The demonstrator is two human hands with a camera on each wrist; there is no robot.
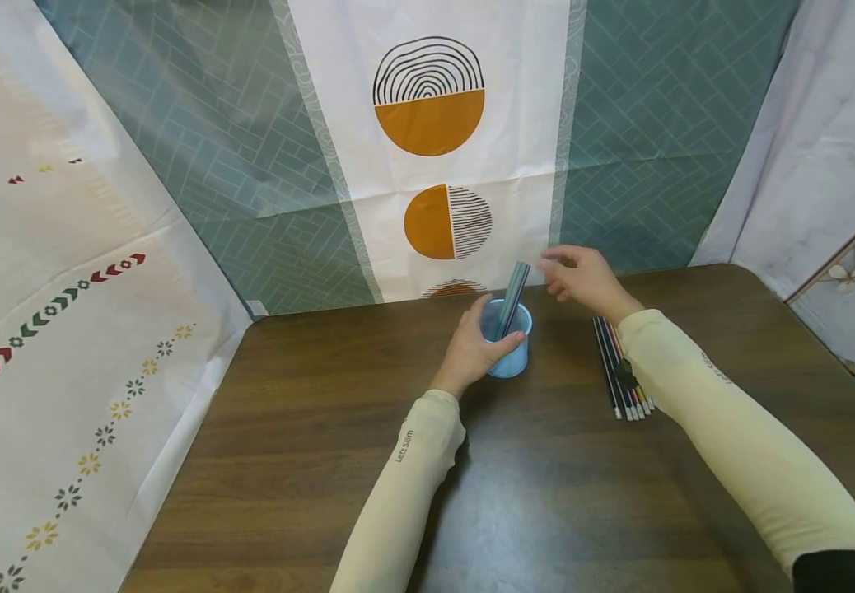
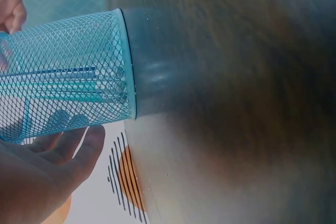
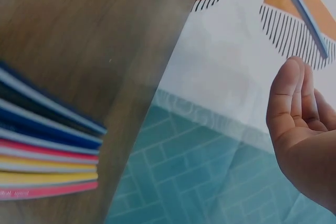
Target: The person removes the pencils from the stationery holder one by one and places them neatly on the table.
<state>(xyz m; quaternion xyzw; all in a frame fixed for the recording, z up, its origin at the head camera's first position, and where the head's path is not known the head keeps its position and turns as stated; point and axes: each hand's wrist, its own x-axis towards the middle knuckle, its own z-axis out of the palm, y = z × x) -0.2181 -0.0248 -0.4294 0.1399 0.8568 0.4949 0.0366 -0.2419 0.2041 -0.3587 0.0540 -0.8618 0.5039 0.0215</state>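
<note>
A light blue mesh pencil cup (image 1: 509, 362) stands upright on the table, holding a few pencils (image 1: 512, 292) that lean to the right. My left hand (image 1: 469, 350) holds the cup from its left side, thumb across the front and fingers behind. In the left wrist view the fingers lie along the mesh wall (image 2: 68, 66). My right hand (image 1: 583, 280) hovers to the right of the cup, apart from the pencil tops, its fingers loosely bent and nothing seen in them. Below the right forearm lies a row of pencils (image 1: 616, 371), dark, red and yellow, partly hidden by the sleeve.
The brown wooden table (image 1: 309, 445) ends at a hanging cloth (image 1: 427, 173) with orange and striped circles, just behind the cup. Patterned white cloths hang at the left (image 1: 101, 329) and right (image 1: 828, 165) sides.
</note>
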